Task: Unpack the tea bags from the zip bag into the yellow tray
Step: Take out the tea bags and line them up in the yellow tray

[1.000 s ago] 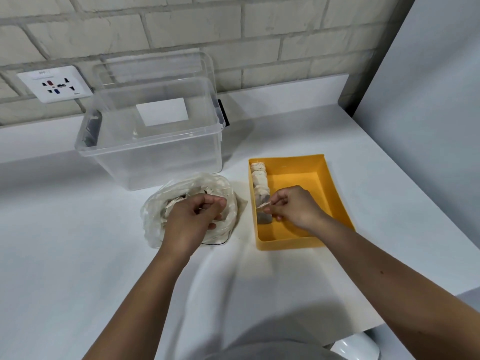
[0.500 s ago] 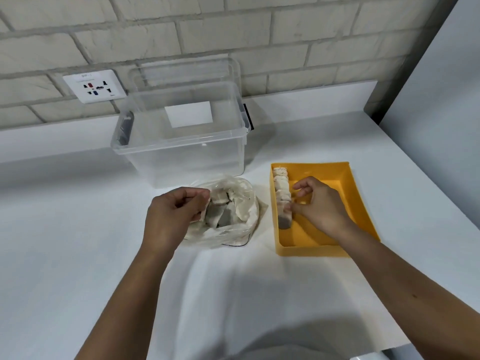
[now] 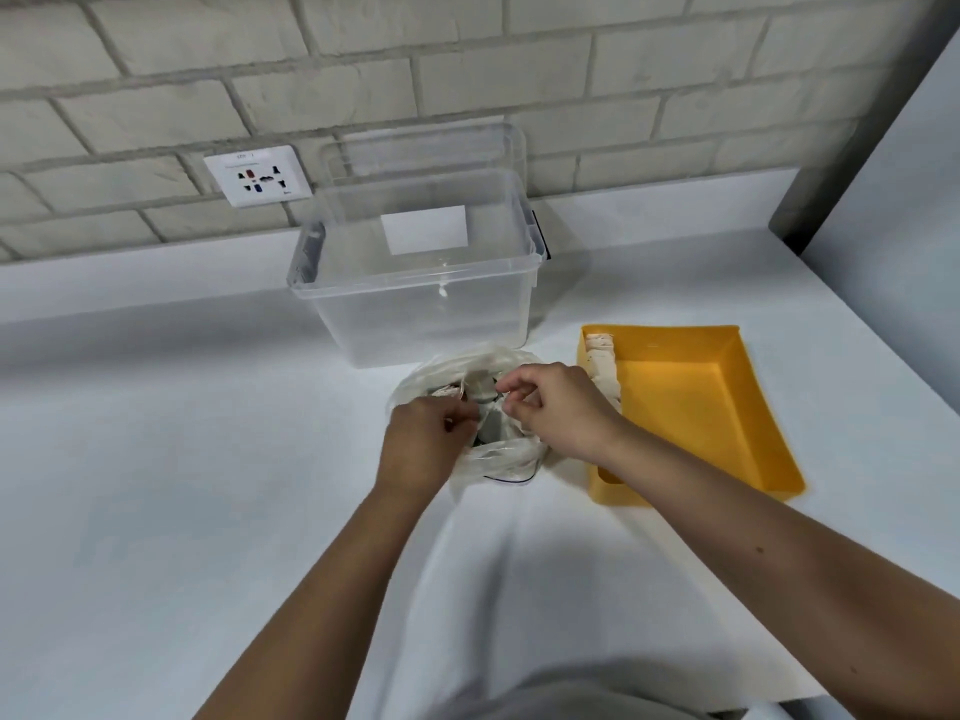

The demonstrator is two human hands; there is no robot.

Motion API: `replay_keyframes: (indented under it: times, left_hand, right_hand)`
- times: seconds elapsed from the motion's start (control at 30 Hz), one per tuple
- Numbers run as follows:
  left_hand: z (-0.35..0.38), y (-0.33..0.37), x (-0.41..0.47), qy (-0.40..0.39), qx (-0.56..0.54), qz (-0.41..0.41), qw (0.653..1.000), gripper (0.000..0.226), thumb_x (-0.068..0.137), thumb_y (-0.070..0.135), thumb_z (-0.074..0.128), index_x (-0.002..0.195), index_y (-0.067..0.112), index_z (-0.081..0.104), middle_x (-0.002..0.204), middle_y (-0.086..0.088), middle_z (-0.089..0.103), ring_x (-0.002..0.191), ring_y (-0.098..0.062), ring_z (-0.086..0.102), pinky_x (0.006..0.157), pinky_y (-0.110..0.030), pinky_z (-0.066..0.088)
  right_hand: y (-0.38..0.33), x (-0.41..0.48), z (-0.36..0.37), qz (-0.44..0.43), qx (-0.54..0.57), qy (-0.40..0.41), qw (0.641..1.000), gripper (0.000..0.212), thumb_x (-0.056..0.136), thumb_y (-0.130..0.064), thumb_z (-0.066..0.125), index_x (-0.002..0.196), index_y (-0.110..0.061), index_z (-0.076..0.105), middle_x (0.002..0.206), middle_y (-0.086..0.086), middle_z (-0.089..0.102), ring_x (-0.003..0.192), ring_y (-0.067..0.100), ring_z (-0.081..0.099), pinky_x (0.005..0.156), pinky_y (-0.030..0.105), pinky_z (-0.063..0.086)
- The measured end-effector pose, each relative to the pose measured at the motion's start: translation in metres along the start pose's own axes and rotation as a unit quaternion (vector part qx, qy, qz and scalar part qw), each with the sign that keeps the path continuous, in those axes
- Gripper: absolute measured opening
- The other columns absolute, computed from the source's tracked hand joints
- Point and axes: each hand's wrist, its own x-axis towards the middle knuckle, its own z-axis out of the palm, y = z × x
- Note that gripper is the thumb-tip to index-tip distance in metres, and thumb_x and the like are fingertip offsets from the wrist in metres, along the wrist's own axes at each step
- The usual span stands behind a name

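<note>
Left hand (image 3: pixel 423 441) grips the crinkly zip bag (image 3: pixel 506 458) on the bench (image 3: pixel 208 459). Right hand (image 3: pixel 558 407), beside it, pinches among the tea bags (image 3: pixel 485 394). These look light, soft and tearable, so are likely best lifted by the paper body. The yellow tray (image 3: pixel 727 407) sits just right of the right hand.

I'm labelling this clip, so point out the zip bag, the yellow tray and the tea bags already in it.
zip bag (image 3: pixel 498 457): head view, near-side crumpled plastic.
yellow tray (image 3: pixel 691 413): head view, bare floor.
tea bags (image 3: pixel 601 358): head view, middle of the row.
</note>
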Motion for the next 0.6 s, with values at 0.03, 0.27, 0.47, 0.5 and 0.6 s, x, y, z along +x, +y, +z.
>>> replay_keyframes:
  times: [0.03, 0.27, 0.47, 0.5, 0.6]
  left_hand:
    - [0.005, 0.000, 0.001, -0.005, 0.061, 0.002, 0.998, 0.014, 0.086, 0.017, 0.067, 0.091, 0.021, 0.079, 0.089, 0.003, 0.076, 0.081, -0.017, 0.068, 0.074, -0.026, 0.052]
    - [0.021, 0.000, 0.008, -0.003, 0.212, -0.022, 0.977, 0.032, 0.090, 0.040, 0.061, 0.115, 0.021, 0.065, 0.118, 0.001, 0.065, 0.104, -0.023, 0.065, 0.075, -0.033, 0.050]
    - [0.022, -0.001, 0.007, 0.001, 0.245, -0.025, 0.969, 0.017, 0.090, 0.031, 0.057, 0.095, 0.016, 0.064, 0.100, -0.001, 0.068, 0.089, -0.026, 0.065, 0.064, -0.029, 0.042]
    - [0.019, -0.002, 0.006, 0.004, 0.225, -0.027, 0.974, 0.014, 0.089, 0.030, 0.057, 0.084, 0.018, 0.061, 0.088, 0.001, 0.067, 0.081, -0.024, 0.062, 0.061, -0.028, 0.040]
    - [0.011, -0.006, 0.005, 0.011, 0.152, 0.020, 0.988, 0.016, 0.091, 0.030, 0.058, 0.084, 0.016, 0.062, 0.083, 0.004, 0.064, 0.077, -0.020, 0.061, 0.059, -0.028, 0.037]
  right_hand:
    - [0.001, 0.003, 0.002, 0.005, -0.008, -0.005, 1.000, 0.022, 0.090, -0.013, 0.064, 0.111, -0.017, 0.070, 0.095, -0.003, 0.072, 0.068, -0.006, 0.054, 0.071, 0.008, 0.041]
    - [0.008, 0.007, 0.003, 0.011, -0.026, -0.026, 0.999, 0.023, 0.086, -0.014, 0.069, 0.110, -0.014, 0.072, 0.096, 0.001, 0.073, 0.083, 0.008, 0.065, 0.073, 0.013, 0.047]
    - [0.008, 0.002, -0.002, 0.006, 0.000, -0.034, 0.999, 0.026, 0.084, -0.016, 0.073, 0.110, -0.014, 0.071, 0.091, -0.002, 0.069, 0.075, 0.006, 0.062, 0.078, 0.025, 0.056]
    - [0.008, 0.001, -0.003, 0.002, 0.004, -0.037, 0.999, 0.026, 0.084, -0.015, 0.073, 0.111, -0.015, 0.071, 0.089, -0.003, 0.068, 0.071, 0.003, 0.061, 0.077, 0.025, 0.056]
    - [0.007, -0.001, -0.008, -0.013, 0.014, -0.039, 0.999, 0.031, 0.083, -0.011, 0.073, 0.113, -0.019, 0.068, 0.088, -0.004, 0.065, 0.065, 0.000, 0.058, 0.076, 0.026, 0.055]
